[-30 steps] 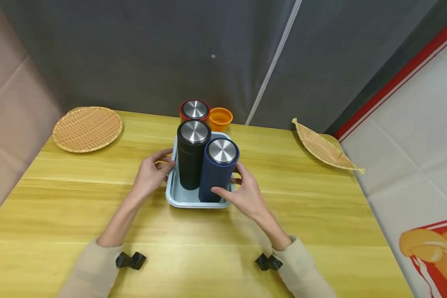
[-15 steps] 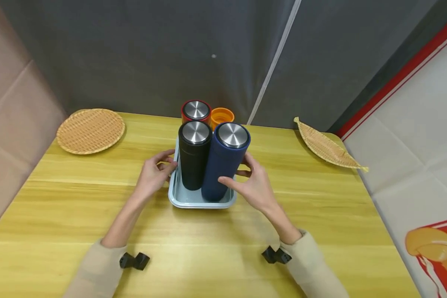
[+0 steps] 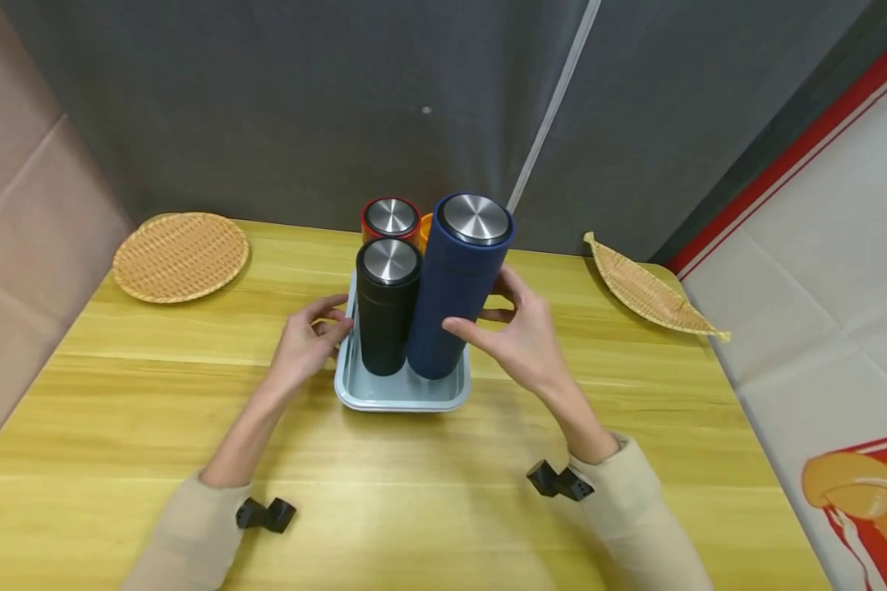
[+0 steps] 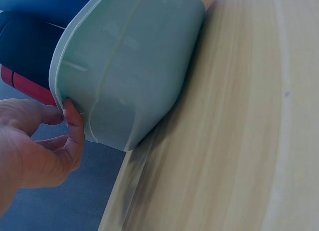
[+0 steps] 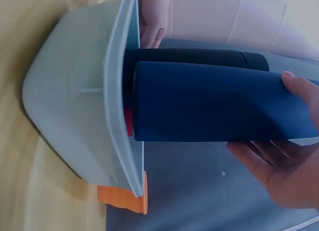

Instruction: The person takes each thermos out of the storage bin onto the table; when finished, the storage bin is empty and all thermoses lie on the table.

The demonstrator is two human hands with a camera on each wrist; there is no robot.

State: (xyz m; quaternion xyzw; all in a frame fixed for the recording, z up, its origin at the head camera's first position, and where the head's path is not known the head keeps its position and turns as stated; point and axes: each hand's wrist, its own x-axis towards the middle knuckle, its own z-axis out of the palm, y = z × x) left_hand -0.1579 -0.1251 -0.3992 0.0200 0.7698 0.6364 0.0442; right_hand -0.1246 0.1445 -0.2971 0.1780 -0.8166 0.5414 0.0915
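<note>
Head view shows your right hand [image 3: 526, 336] clamped round the tall, metal-topped navy-blue cylindrical bottle [image 3: 454, 287], which your right wrist view shows raised, its base close to the rim of the pale-blue plastic basin [image 3: 395, 396] on the wood-grain surface [image 3: 399, 509]. Your left hand [image 3: 303, 341] pinches that basin's rim, with a metal-topped black cylindrical bottle [image 3: 386, 324] standing inside; a metal-topped red bottle [image 3: 390, 217] and a round orange cup [image 5: 123, 198] sit farther back.
</note>
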